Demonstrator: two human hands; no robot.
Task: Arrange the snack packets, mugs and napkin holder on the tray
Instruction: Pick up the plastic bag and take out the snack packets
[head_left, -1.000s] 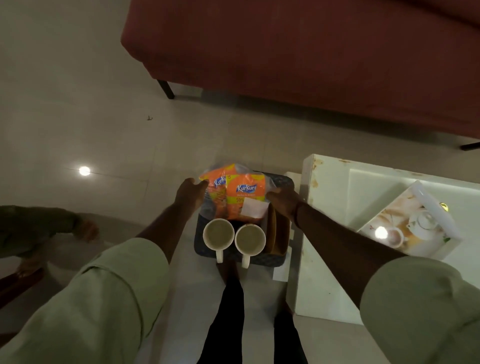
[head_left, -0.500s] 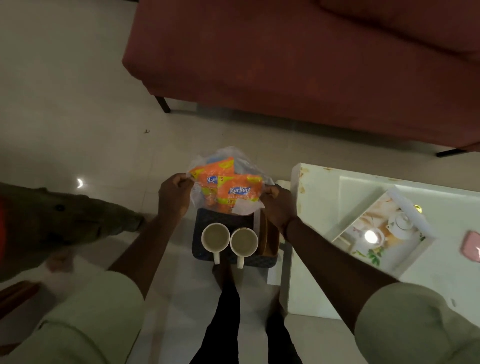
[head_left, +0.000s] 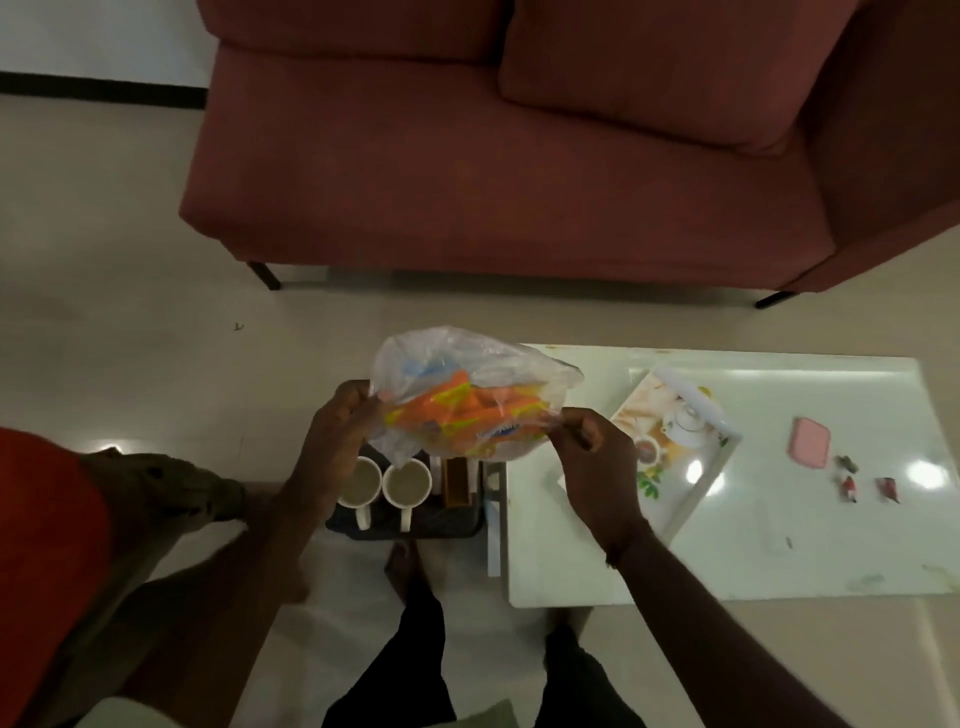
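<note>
Since half a second ago, the clear bag of snack packets (head_left: 470, 410) has risen off the dark tray (head_left: 470, 527) and tipped flatter. The left hand (head_left: 335, 441) and right hand (head_left: 589, 457) each pinch a bag edge, likely to carry it toward the floral tray (head_left: 719, 457) on the white table (head_left: 779, 545). Two mugs (head_left: 384, 480) and the napkin holder (head_left: 458, 483) wait below, partly hidden by the bag.

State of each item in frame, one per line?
clear bag of snack packets: lifted, held at both ends
left hand: gripping bag
right hand: gripping bag
two mugs: upright, side by side in dark basket
printed tray: on white table, no task items on it
</note>
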